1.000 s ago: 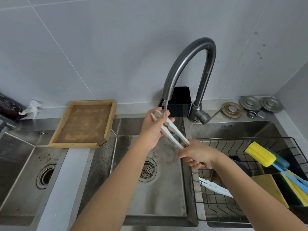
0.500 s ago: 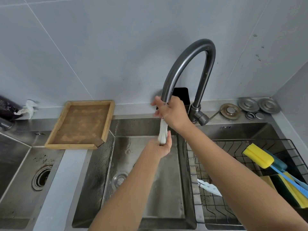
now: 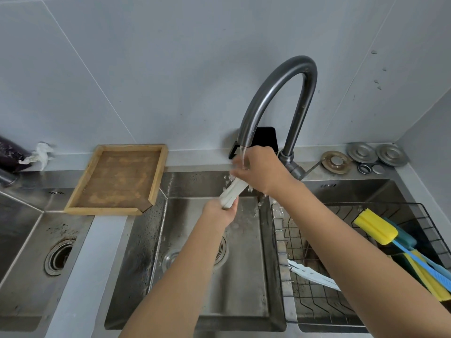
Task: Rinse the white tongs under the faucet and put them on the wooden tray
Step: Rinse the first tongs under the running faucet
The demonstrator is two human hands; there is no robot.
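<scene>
Both hands hold the white tongs (image 3: 231, 193) over the middle sink, arms pressed together and tilted up to the right. My left hand (image 3: 220, 212) grips their lower end. My right hand (image 3: 258, 170) is closed around their upper end, right under the spout of the dark curved faucet (image 3: 273, 93). Water runs from the spout onto my right hand and the tongs and splashes around them. The wooden tray (image 3: 119, 179) lies bare on the counter edge to the left of the sink.
A wire rack (image 3: 366, 252) fills the right basin, with a white utensil (image 3: 312, 274), a yellow sponge brush (image 3: 375, 228) and sponges in it. Metal strainer parts (image 3: 361, 157) lie behind it. Another sink (image 3: 36, 252) is at the left. A black holder (image 3: 264, 137) hangs behind the faucet.
My right hand rose from the tongs' lower end to their top under the spout. My left hand dropped to the bottom end. The tongs are now closed together and wetter.
</scene>
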